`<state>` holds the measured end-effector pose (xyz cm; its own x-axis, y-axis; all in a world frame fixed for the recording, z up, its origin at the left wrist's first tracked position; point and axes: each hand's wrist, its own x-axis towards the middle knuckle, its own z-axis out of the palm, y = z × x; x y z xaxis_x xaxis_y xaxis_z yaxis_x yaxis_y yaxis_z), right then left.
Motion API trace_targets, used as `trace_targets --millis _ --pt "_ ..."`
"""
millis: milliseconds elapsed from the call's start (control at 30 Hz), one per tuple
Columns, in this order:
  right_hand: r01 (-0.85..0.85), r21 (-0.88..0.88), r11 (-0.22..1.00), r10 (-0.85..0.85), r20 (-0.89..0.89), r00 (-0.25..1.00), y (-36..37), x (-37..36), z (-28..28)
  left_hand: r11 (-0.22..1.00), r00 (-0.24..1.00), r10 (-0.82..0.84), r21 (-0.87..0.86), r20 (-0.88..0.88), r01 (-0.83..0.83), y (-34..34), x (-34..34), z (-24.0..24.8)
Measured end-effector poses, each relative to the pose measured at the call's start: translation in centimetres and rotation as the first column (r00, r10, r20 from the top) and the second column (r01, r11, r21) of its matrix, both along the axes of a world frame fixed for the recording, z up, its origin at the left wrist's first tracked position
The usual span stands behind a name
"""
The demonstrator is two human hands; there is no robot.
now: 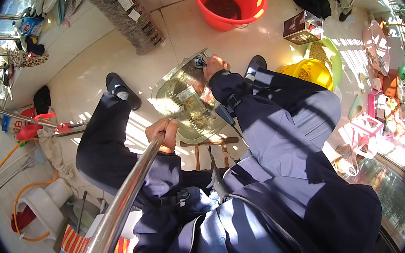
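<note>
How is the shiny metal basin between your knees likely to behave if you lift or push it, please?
The metal basin looks thin-walled and rigid, so probably light when empty. Its wet, glossy surface suggests it could slip. It appears tilted on a small wooden stool, steadied by the left hand and right hand, so it may tip if released.

Left grip [162, 134] on steel pipe [117, 215]; right grip [214, 66] at glass lid [186, 100]
</note>
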<state>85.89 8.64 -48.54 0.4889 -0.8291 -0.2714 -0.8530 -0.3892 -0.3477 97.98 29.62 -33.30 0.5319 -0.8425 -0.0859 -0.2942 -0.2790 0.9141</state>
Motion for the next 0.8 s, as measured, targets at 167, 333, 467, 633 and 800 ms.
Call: trace_targets --millis 167,333,467,633,800 --pt "-0.280 0.073 0.957 0.260 0.205 0.944 4.8 1.5 -1.9 0.999 0.999 0.038 0.008 -0.008 -0.038 -0.2 -0.1 0.0" --pt "-0.518 0.299 0.801 0.551 -0.033 0.834 2.6 -2.8 0.7 1.000 1.000 0.017 -0.012 0.006 -0.017 -0.1 -0.1 -0.1" --pt "-0.646 0.446 0.620 0.761 -0.140 0.634 1.4 -7.3 2.1 1.000 1.000 0.010 -0.016 0.004 -0.010 -0.2 -0.1 -0.2" --pt "-0.686 0.413 0.599 0.784 -0.128 0.608 6.6 -5.9 0.4 0.999 0.999 0.013 -0.030 0.034 -0.012 0.0 0.0 -0.3" --pt "-0.589 0.201 0.783 0.607 -0.043 0.793 7.3 -3.5 0.4 1.000 1.000 0.016 -0.026 0.024 -0.015 0.2 0.0 -0.2"
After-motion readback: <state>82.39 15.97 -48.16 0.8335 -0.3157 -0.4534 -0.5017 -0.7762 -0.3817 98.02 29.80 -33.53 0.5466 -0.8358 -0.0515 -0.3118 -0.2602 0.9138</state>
